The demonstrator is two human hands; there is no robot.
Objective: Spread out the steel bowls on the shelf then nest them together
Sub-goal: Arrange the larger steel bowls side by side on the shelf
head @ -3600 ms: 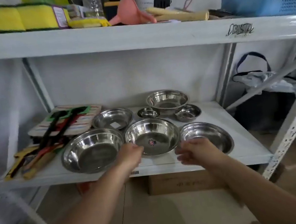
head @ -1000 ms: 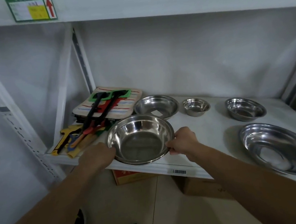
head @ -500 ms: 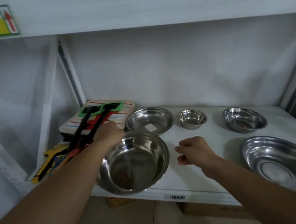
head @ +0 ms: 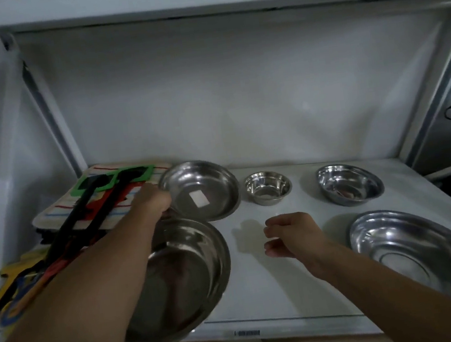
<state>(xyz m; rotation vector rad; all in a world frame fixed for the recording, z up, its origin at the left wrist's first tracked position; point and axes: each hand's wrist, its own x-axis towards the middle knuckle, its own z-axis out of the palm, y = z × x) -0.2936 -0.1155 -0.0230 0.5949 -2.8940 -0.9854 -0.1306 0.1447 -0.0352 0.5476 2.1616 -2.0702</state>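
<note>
Five steel bowls sit spread across the white shelf (head: 277, 287), none of them nested. Biggest of the lot is the wide shallow bowl (head: 422, 257) at front right, running out toward the shelf's right edge. Next comes the deep bowl (head: 192, 272) at front left, its near rim hanging over the front lip of the shelf, with the left forearm crossing above it. Behind it, just beside its far rim, stands the sticker bowl (head: 203, 188), a white label lying flat in its bottom. Over at back right is the medium bowl (head: 349, 183), well apart from the others. Smallest is the little bowl (head: 268, 186), sitting between the sticker bowl and the medium bowl along the back row.

The left hand (head: 152, 200) reaches in to the left rim of the sticker bowl, knuckles up and fingers curled; whether the fingers actually grip that rim cannot be told, since they are tucked out of sight. The right hand (head: 292, 233) hovers above the bare middle of the shelf, fingers loosely curled and apart, holding nothing, its shadow falling just left of it.

At far left lies a striped cloth stack (head: 60, 212) with black-handled utensils (head: 86, 215) laid across it.
</note>
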